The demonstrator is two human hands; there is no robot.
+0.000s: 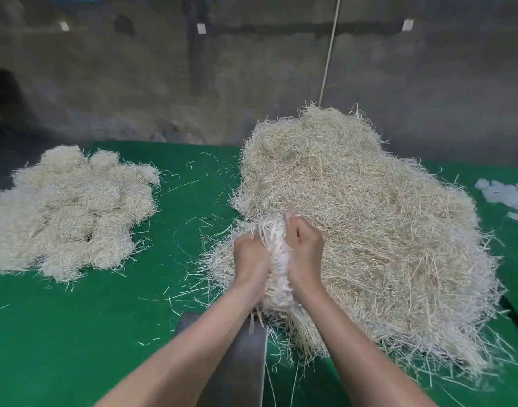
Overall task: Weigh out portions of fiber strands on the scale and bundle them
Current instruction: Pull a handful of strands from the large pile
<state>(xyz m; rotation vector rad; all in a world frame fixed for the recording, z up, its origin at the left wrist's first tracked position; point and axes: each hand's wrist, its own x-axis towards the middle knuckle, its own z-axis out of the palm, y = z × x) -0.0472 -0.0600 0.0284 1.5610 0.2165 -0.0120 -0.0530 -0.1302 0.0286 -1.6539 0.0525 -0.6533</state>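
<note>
A big loose heap of pale fiber strands (363, 218) covers the right half of the green table (76, 333). At its near left edge, my left hand (250, 257) and my right hand (304, 254) press a thick portion of strands (277, 271) between them, fingers curled around it. Strand ends stick out above and below the hands. Under my forearms lies a grey metal pan (237, 362), which looks like the scale's platform; most of it is hidden by my arms. No display shows.
A pile of rounded finished bundles (73, 212) lies at the left of the table. Stray strands are scattered on the green cloth between the heaps. White plastic pieces (507, 195) sit at the far right edge. A concrete wall stands behind.
</note>
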